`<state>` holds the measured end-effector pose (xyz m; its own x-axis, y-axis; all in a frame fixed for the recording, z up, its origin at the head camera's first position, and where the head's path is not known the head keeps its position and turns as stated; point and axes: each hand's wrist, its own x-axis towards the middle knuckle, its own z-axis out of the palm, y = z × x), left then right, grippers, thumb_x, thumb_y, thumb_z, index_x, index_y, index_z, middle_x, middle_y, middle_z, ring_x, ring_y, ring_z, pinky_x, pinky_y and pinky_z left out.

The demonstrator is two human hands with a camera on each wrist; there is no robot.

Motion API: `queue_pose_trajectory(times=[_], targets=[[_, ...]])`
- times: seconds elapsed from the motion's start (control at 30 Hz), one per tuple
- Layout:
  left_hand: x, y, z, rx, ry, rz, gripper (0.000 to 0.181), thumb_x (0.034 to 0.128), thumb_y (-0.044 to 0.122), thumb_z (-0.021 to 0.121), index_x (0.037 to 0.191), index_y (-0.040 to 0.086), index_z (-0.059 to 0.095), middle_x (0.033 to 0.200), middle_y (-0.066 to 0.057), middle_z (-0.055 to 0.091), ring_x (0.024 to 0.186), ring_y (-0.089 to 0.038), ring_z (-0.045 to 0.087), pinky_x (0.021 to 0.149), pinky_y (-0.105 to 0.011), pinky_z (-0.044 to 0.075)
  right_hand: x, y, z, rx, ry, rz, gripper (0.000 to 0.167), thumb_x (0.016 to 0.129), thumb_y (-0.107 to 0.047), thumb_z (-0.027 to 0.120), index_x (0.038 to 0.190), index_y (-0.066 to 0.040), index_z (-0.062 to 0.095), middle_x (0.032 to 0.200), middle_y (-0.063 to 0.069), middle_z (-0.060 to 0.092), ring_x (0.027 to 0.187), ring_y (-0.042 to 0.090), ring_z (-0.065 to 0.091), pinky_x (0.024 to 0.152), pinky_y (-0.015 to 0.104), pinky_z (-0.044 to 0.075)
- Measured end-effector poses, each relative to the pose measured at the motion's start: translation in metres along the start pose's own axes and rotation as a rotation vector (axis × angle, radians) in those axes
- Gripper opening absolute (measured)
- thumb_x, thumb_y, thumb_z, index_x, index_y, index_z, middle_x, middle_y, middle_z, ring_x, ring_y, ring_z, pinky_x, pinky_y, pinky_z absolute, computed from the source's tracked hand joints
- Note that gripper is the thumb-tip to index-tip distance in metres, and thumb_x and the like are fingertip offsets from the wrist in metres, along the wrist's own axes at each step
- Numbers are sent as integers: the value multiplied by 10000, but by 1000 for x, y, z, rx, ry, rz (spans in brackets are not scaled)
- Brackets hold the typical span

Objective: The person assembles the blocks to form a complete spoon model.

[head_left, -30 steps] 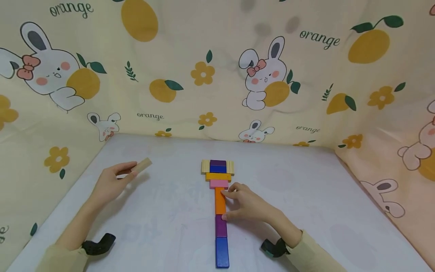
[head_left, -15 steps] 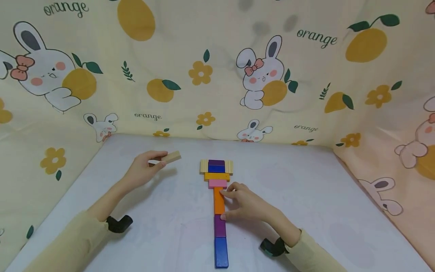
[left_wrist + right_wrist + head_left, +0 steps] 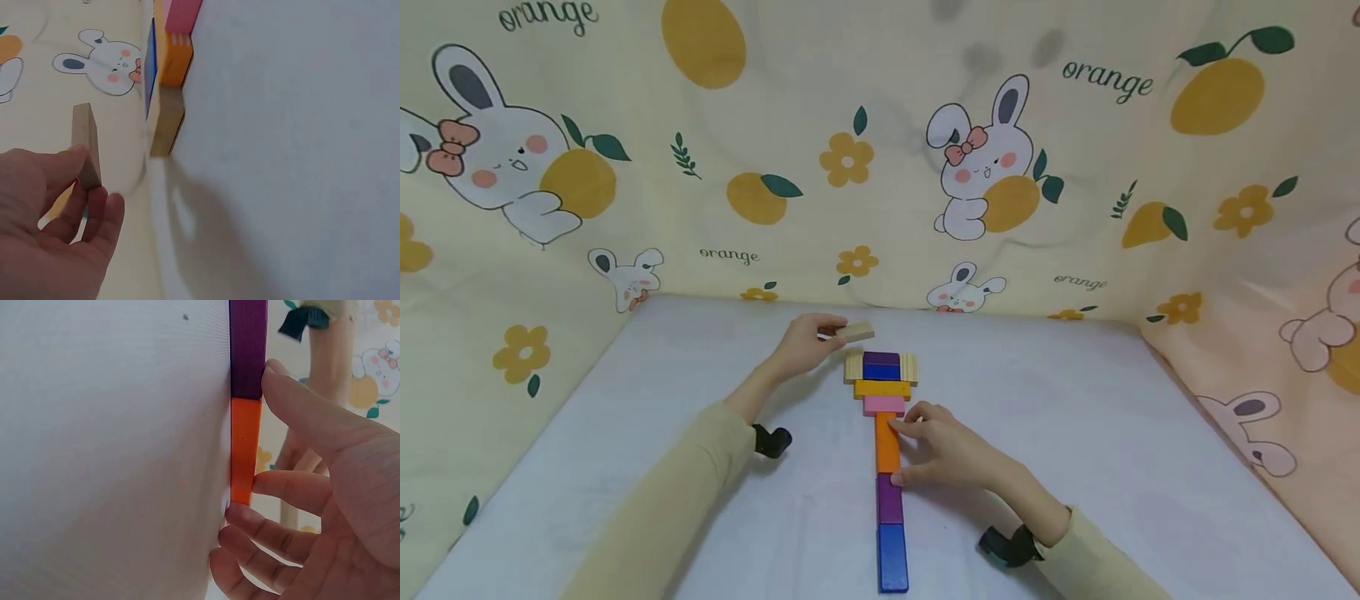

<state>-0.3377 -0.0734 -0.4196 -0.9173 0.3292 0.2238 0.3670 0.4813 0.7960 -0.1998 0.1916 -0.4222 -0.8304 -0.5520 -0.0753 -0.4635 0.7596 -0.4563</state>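
My left hand [image 3: 805,343] pinches a plain wooden block [image 3: 856,332] between thumb and fingers. It is held in the air just behind the far end of a row of blocks. That end has a purple block [image 3: 882,358] and a blue block [image 3: 882,372] between pale wooden pieces [image 3: 853,367]. Nearer come a yellow block [image 3: 882,389], a pink block [image 3: 883,405], an orange block [image 3: 887,443], another purple block [image 3: 890,498] and a long blue block [image 3: 892,557]. With relaxed fingers, my right hand [image 3: 951,450] rests its thumb on the nearer purple block and its index finger on the orange one.
The blocks lie on a white tabletop [image 3: 1075,417]. A patterned cloth [image 3: 895,150] with rabbits and oranges hangs behind the table and along its sides. Each wrist wears a black camera mount [image 3: 772,442].
My left hand has carried the wooden block to the right and slightly away, from the left of the table to behind the row. My right hand has stayed in place.
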Motion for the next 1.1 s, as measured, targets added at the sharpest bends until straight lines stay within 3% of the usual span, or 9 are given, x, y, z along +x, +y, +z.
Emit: queue_pose_trajectory(times=[0.2, 0.47, 0.63, 0.87, 1.1], targets=[[20, -5, 22, -41, 6, -47, 338, 955, 75, 647, 1279, -21, 629, 1166, -125, 655, 986, -249, 578, 909, -351, 488, 2, 0, -1, -11, -2, -12, 781, 774, -557, 777, 1395, -129, 575, 1208, 20, 507, 1076, 202, 450, 911, 382, 477], [34, -6, 32, -17, -18, -141, 337, 970, 89, 626, 1291, -15, 619, 1183, -119, 637, 1037, -257, 557, 980, -378, 448, 2, -3, -3, -14, -8, 6, 770, 770, -543, 788, 1395, -145, 578, 1202, 20, 507, 1077, 200, 453, 901, 364, 481], [37, -4, 36, 59, -27, -186, 302, 985, 101, 597, 1258, -21, 638, 1186, -132, 647, 1074, -267, 566, 1002, -391, 429, 1, -4, -4, -9, -5, 8, 767, 770, -534, 793, 1393, -142, 579, 1199, 16, 506, 1066, 196, 450, 894, 359, 478], [34, -1, 44, 83, 79, -281, 223, 963, 162, 644, 1141, 48, 711, 1080, -80, 673, 1011, -253, 569, 960, -419, 421, -1, -3, -3, 4, -8, 6, 769, 776, -526, 792, 1401, -138, 569, 1208, 24, 506, 1059, 195, 447, 882, 361, 473], [33, -7, 49, 79, 113, -281, 210, 954, 201, 672, 1120, 91, 739, 1058, -50, 693, 1007, -232, 584, 949, -402, 429, -1, -3, -2, 1, -20, 13, 785, 769, -544, 785, 1408, -146, 563, 1213, 35, 508, 1077, 210, 450, 891, 366, 475]])
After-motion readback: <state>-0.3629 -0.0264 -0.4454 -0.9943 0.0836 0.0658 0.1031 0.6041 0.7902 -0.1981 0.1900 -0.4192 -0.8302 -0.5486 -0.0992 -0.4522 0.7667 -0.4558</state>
